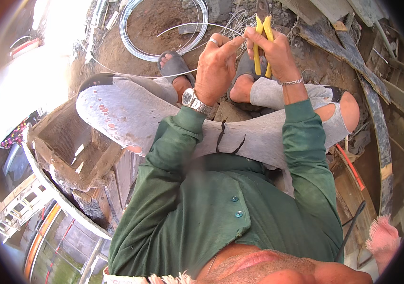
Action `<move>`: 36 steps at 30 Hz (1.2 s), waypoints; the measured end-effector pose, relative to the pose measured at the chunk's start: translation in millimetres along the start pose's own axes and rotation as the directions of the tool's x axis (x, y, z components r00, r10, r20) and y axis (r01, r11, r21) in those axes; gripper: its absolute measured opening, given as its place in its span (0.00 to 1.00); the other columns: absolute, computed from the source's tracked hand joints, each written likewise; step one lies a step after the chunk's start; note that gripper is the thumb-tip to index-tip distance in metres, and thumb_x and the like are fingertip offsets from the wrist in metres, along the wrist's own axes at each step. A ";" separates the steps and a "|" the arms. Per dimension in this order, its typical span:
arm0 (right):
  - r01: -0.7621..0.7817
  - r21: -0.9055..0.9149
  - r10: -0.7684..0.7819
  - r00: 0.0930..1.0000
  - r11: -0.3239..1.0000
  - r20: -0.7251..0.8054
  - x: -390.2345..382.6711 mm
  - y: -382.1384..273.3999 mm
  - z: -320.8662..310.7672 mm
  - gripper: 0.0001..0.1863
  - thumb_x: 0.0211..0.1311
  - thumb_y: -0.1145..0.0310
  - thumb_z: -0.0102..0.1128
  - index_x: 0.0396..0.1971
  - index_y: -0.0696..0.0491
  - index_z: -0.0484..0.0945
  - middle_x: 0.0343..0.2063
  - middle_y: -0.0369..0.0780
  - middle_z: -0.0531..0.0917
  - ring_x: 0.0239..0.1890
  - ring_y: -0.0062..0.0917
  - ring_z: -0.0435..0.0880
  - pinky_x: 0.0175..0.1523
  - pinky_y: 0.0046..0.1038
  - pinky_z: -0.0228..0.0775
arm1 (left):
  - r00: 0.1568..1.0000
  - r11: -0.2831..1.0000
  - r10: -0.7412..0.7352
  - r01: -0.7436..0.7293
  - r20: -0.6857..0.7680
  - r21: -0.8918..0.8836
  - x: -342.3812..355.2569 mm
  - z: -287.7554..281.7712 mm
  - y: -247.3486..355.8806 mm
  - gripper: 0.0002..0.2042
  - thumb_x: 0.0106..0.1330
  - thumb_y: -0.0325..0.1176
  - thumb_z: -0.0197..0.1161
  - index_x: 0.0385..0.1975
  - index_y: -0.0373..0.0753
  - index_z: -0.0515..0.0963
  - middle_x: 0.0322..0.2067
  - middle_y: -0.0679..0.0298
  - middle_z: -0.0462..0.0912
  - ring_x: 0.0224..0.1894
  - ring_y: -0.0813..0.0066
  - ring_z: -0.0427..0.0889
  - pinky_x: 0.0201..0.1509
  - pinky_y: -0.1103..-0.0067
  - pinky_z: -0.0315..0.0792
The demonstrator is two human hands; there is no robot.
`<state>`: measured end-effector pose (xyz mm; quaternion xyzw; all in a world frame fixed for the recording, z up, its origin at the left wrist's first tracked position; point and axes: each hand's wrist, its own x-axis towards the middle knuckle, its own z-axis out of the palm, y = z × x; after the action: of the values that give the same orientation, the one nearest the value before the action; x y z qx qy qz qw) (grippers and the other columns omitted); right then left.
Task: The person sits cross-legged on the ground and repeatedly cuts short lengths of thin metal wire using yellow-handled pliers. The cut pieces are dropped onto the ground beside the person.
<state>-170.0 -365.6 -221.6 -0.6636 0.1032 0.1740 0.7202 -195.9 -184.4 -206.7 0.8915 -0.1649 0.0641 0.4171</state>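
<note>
My left hand [215, 68], with a watch at its wrist and a ring, is closed in front of my shins. A thin pale wire [154, 77] runs into it from the left, and its fingers pinch that wire. Close beside it on the right, my right hand [277, 56] holds pliers [258, 45] with yellow handles, their dark jaws pointing away from me. The tips of my right thumb and forefinger nearly meet my left fingertips; what lies between them is too small to make out. A coil of silvery wire [125, 33] lies on the ground beyond my left foot.
A tangle of thin wire [240, 23] lies on the dirt beyond my hands. Weathered planks [349, 54] lean at the right. A rough wooden box [69, 142] stands by my left knee. A red-orange strip [350, 165] lies near my right knee.
</note>
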 end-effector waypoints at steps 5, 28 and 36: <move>0.063 -0.046 -0.062 0.998 0.997 0.016 -5.3 0.0 11.6 0.16 0.67 0.57 0.69 0.34 0.57 0.84 0.21 0.34 0.82 0.24 0.16 0.80 0.31 0.22 0.72 | 0.997 0.999 -0.005 0.008 -0.083 0.037 -2.6 5.9 -11.2 0.13 0.58 0.20 0.65 0.44 0.38 0.85 0.33 0.55 0.80 0.32 0.56 0.80 0.34 0.65 0.75; 0.086 -0.045 -0.093 0.981 0.995 -0.171 5.1 -23.0 -29.5 0.13 0.69 0.61 0.65 0.37 0.58 0.84 0.24 0.35 0.83 0.27 0.18 0.82 0.34 0.24 0.73 | 0.957 0.960 -0.236 0.256 0.166 -0.111 3.6 1.2 -9.7 0.19 0.56 0.32 0.69 0.49 0.40 0.81 0.28 0.54 0.85 0.30 0.52 0.85 0.36 0.65 0.78; 0.134 -0.060 -0.147 0.902 0.989 -0.405 22.4 -53.8 -67.1 0.08 0.67 0.67 0.64 0.32 0.56 0.81 0.21 0.35 0.81 0.21 0.21 0.80 0.27 0.24 0.72 | 0.959 0.982 -0.120 0.152 0.257 -0.110 -4.8 -25.1 -9.1 0.09 0.61 0.25 0.65 0.40 0.34 0.85 0.26 0.60 0.84 0.25 0.74 0.79 0.34 0.76 0.73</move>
<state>-123.0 -432.7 -187.2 -0.7021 0.2005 -0.0193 0.6830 -196.7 -158.6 -198.3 0.8729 -0.1580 -0.0883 0.4530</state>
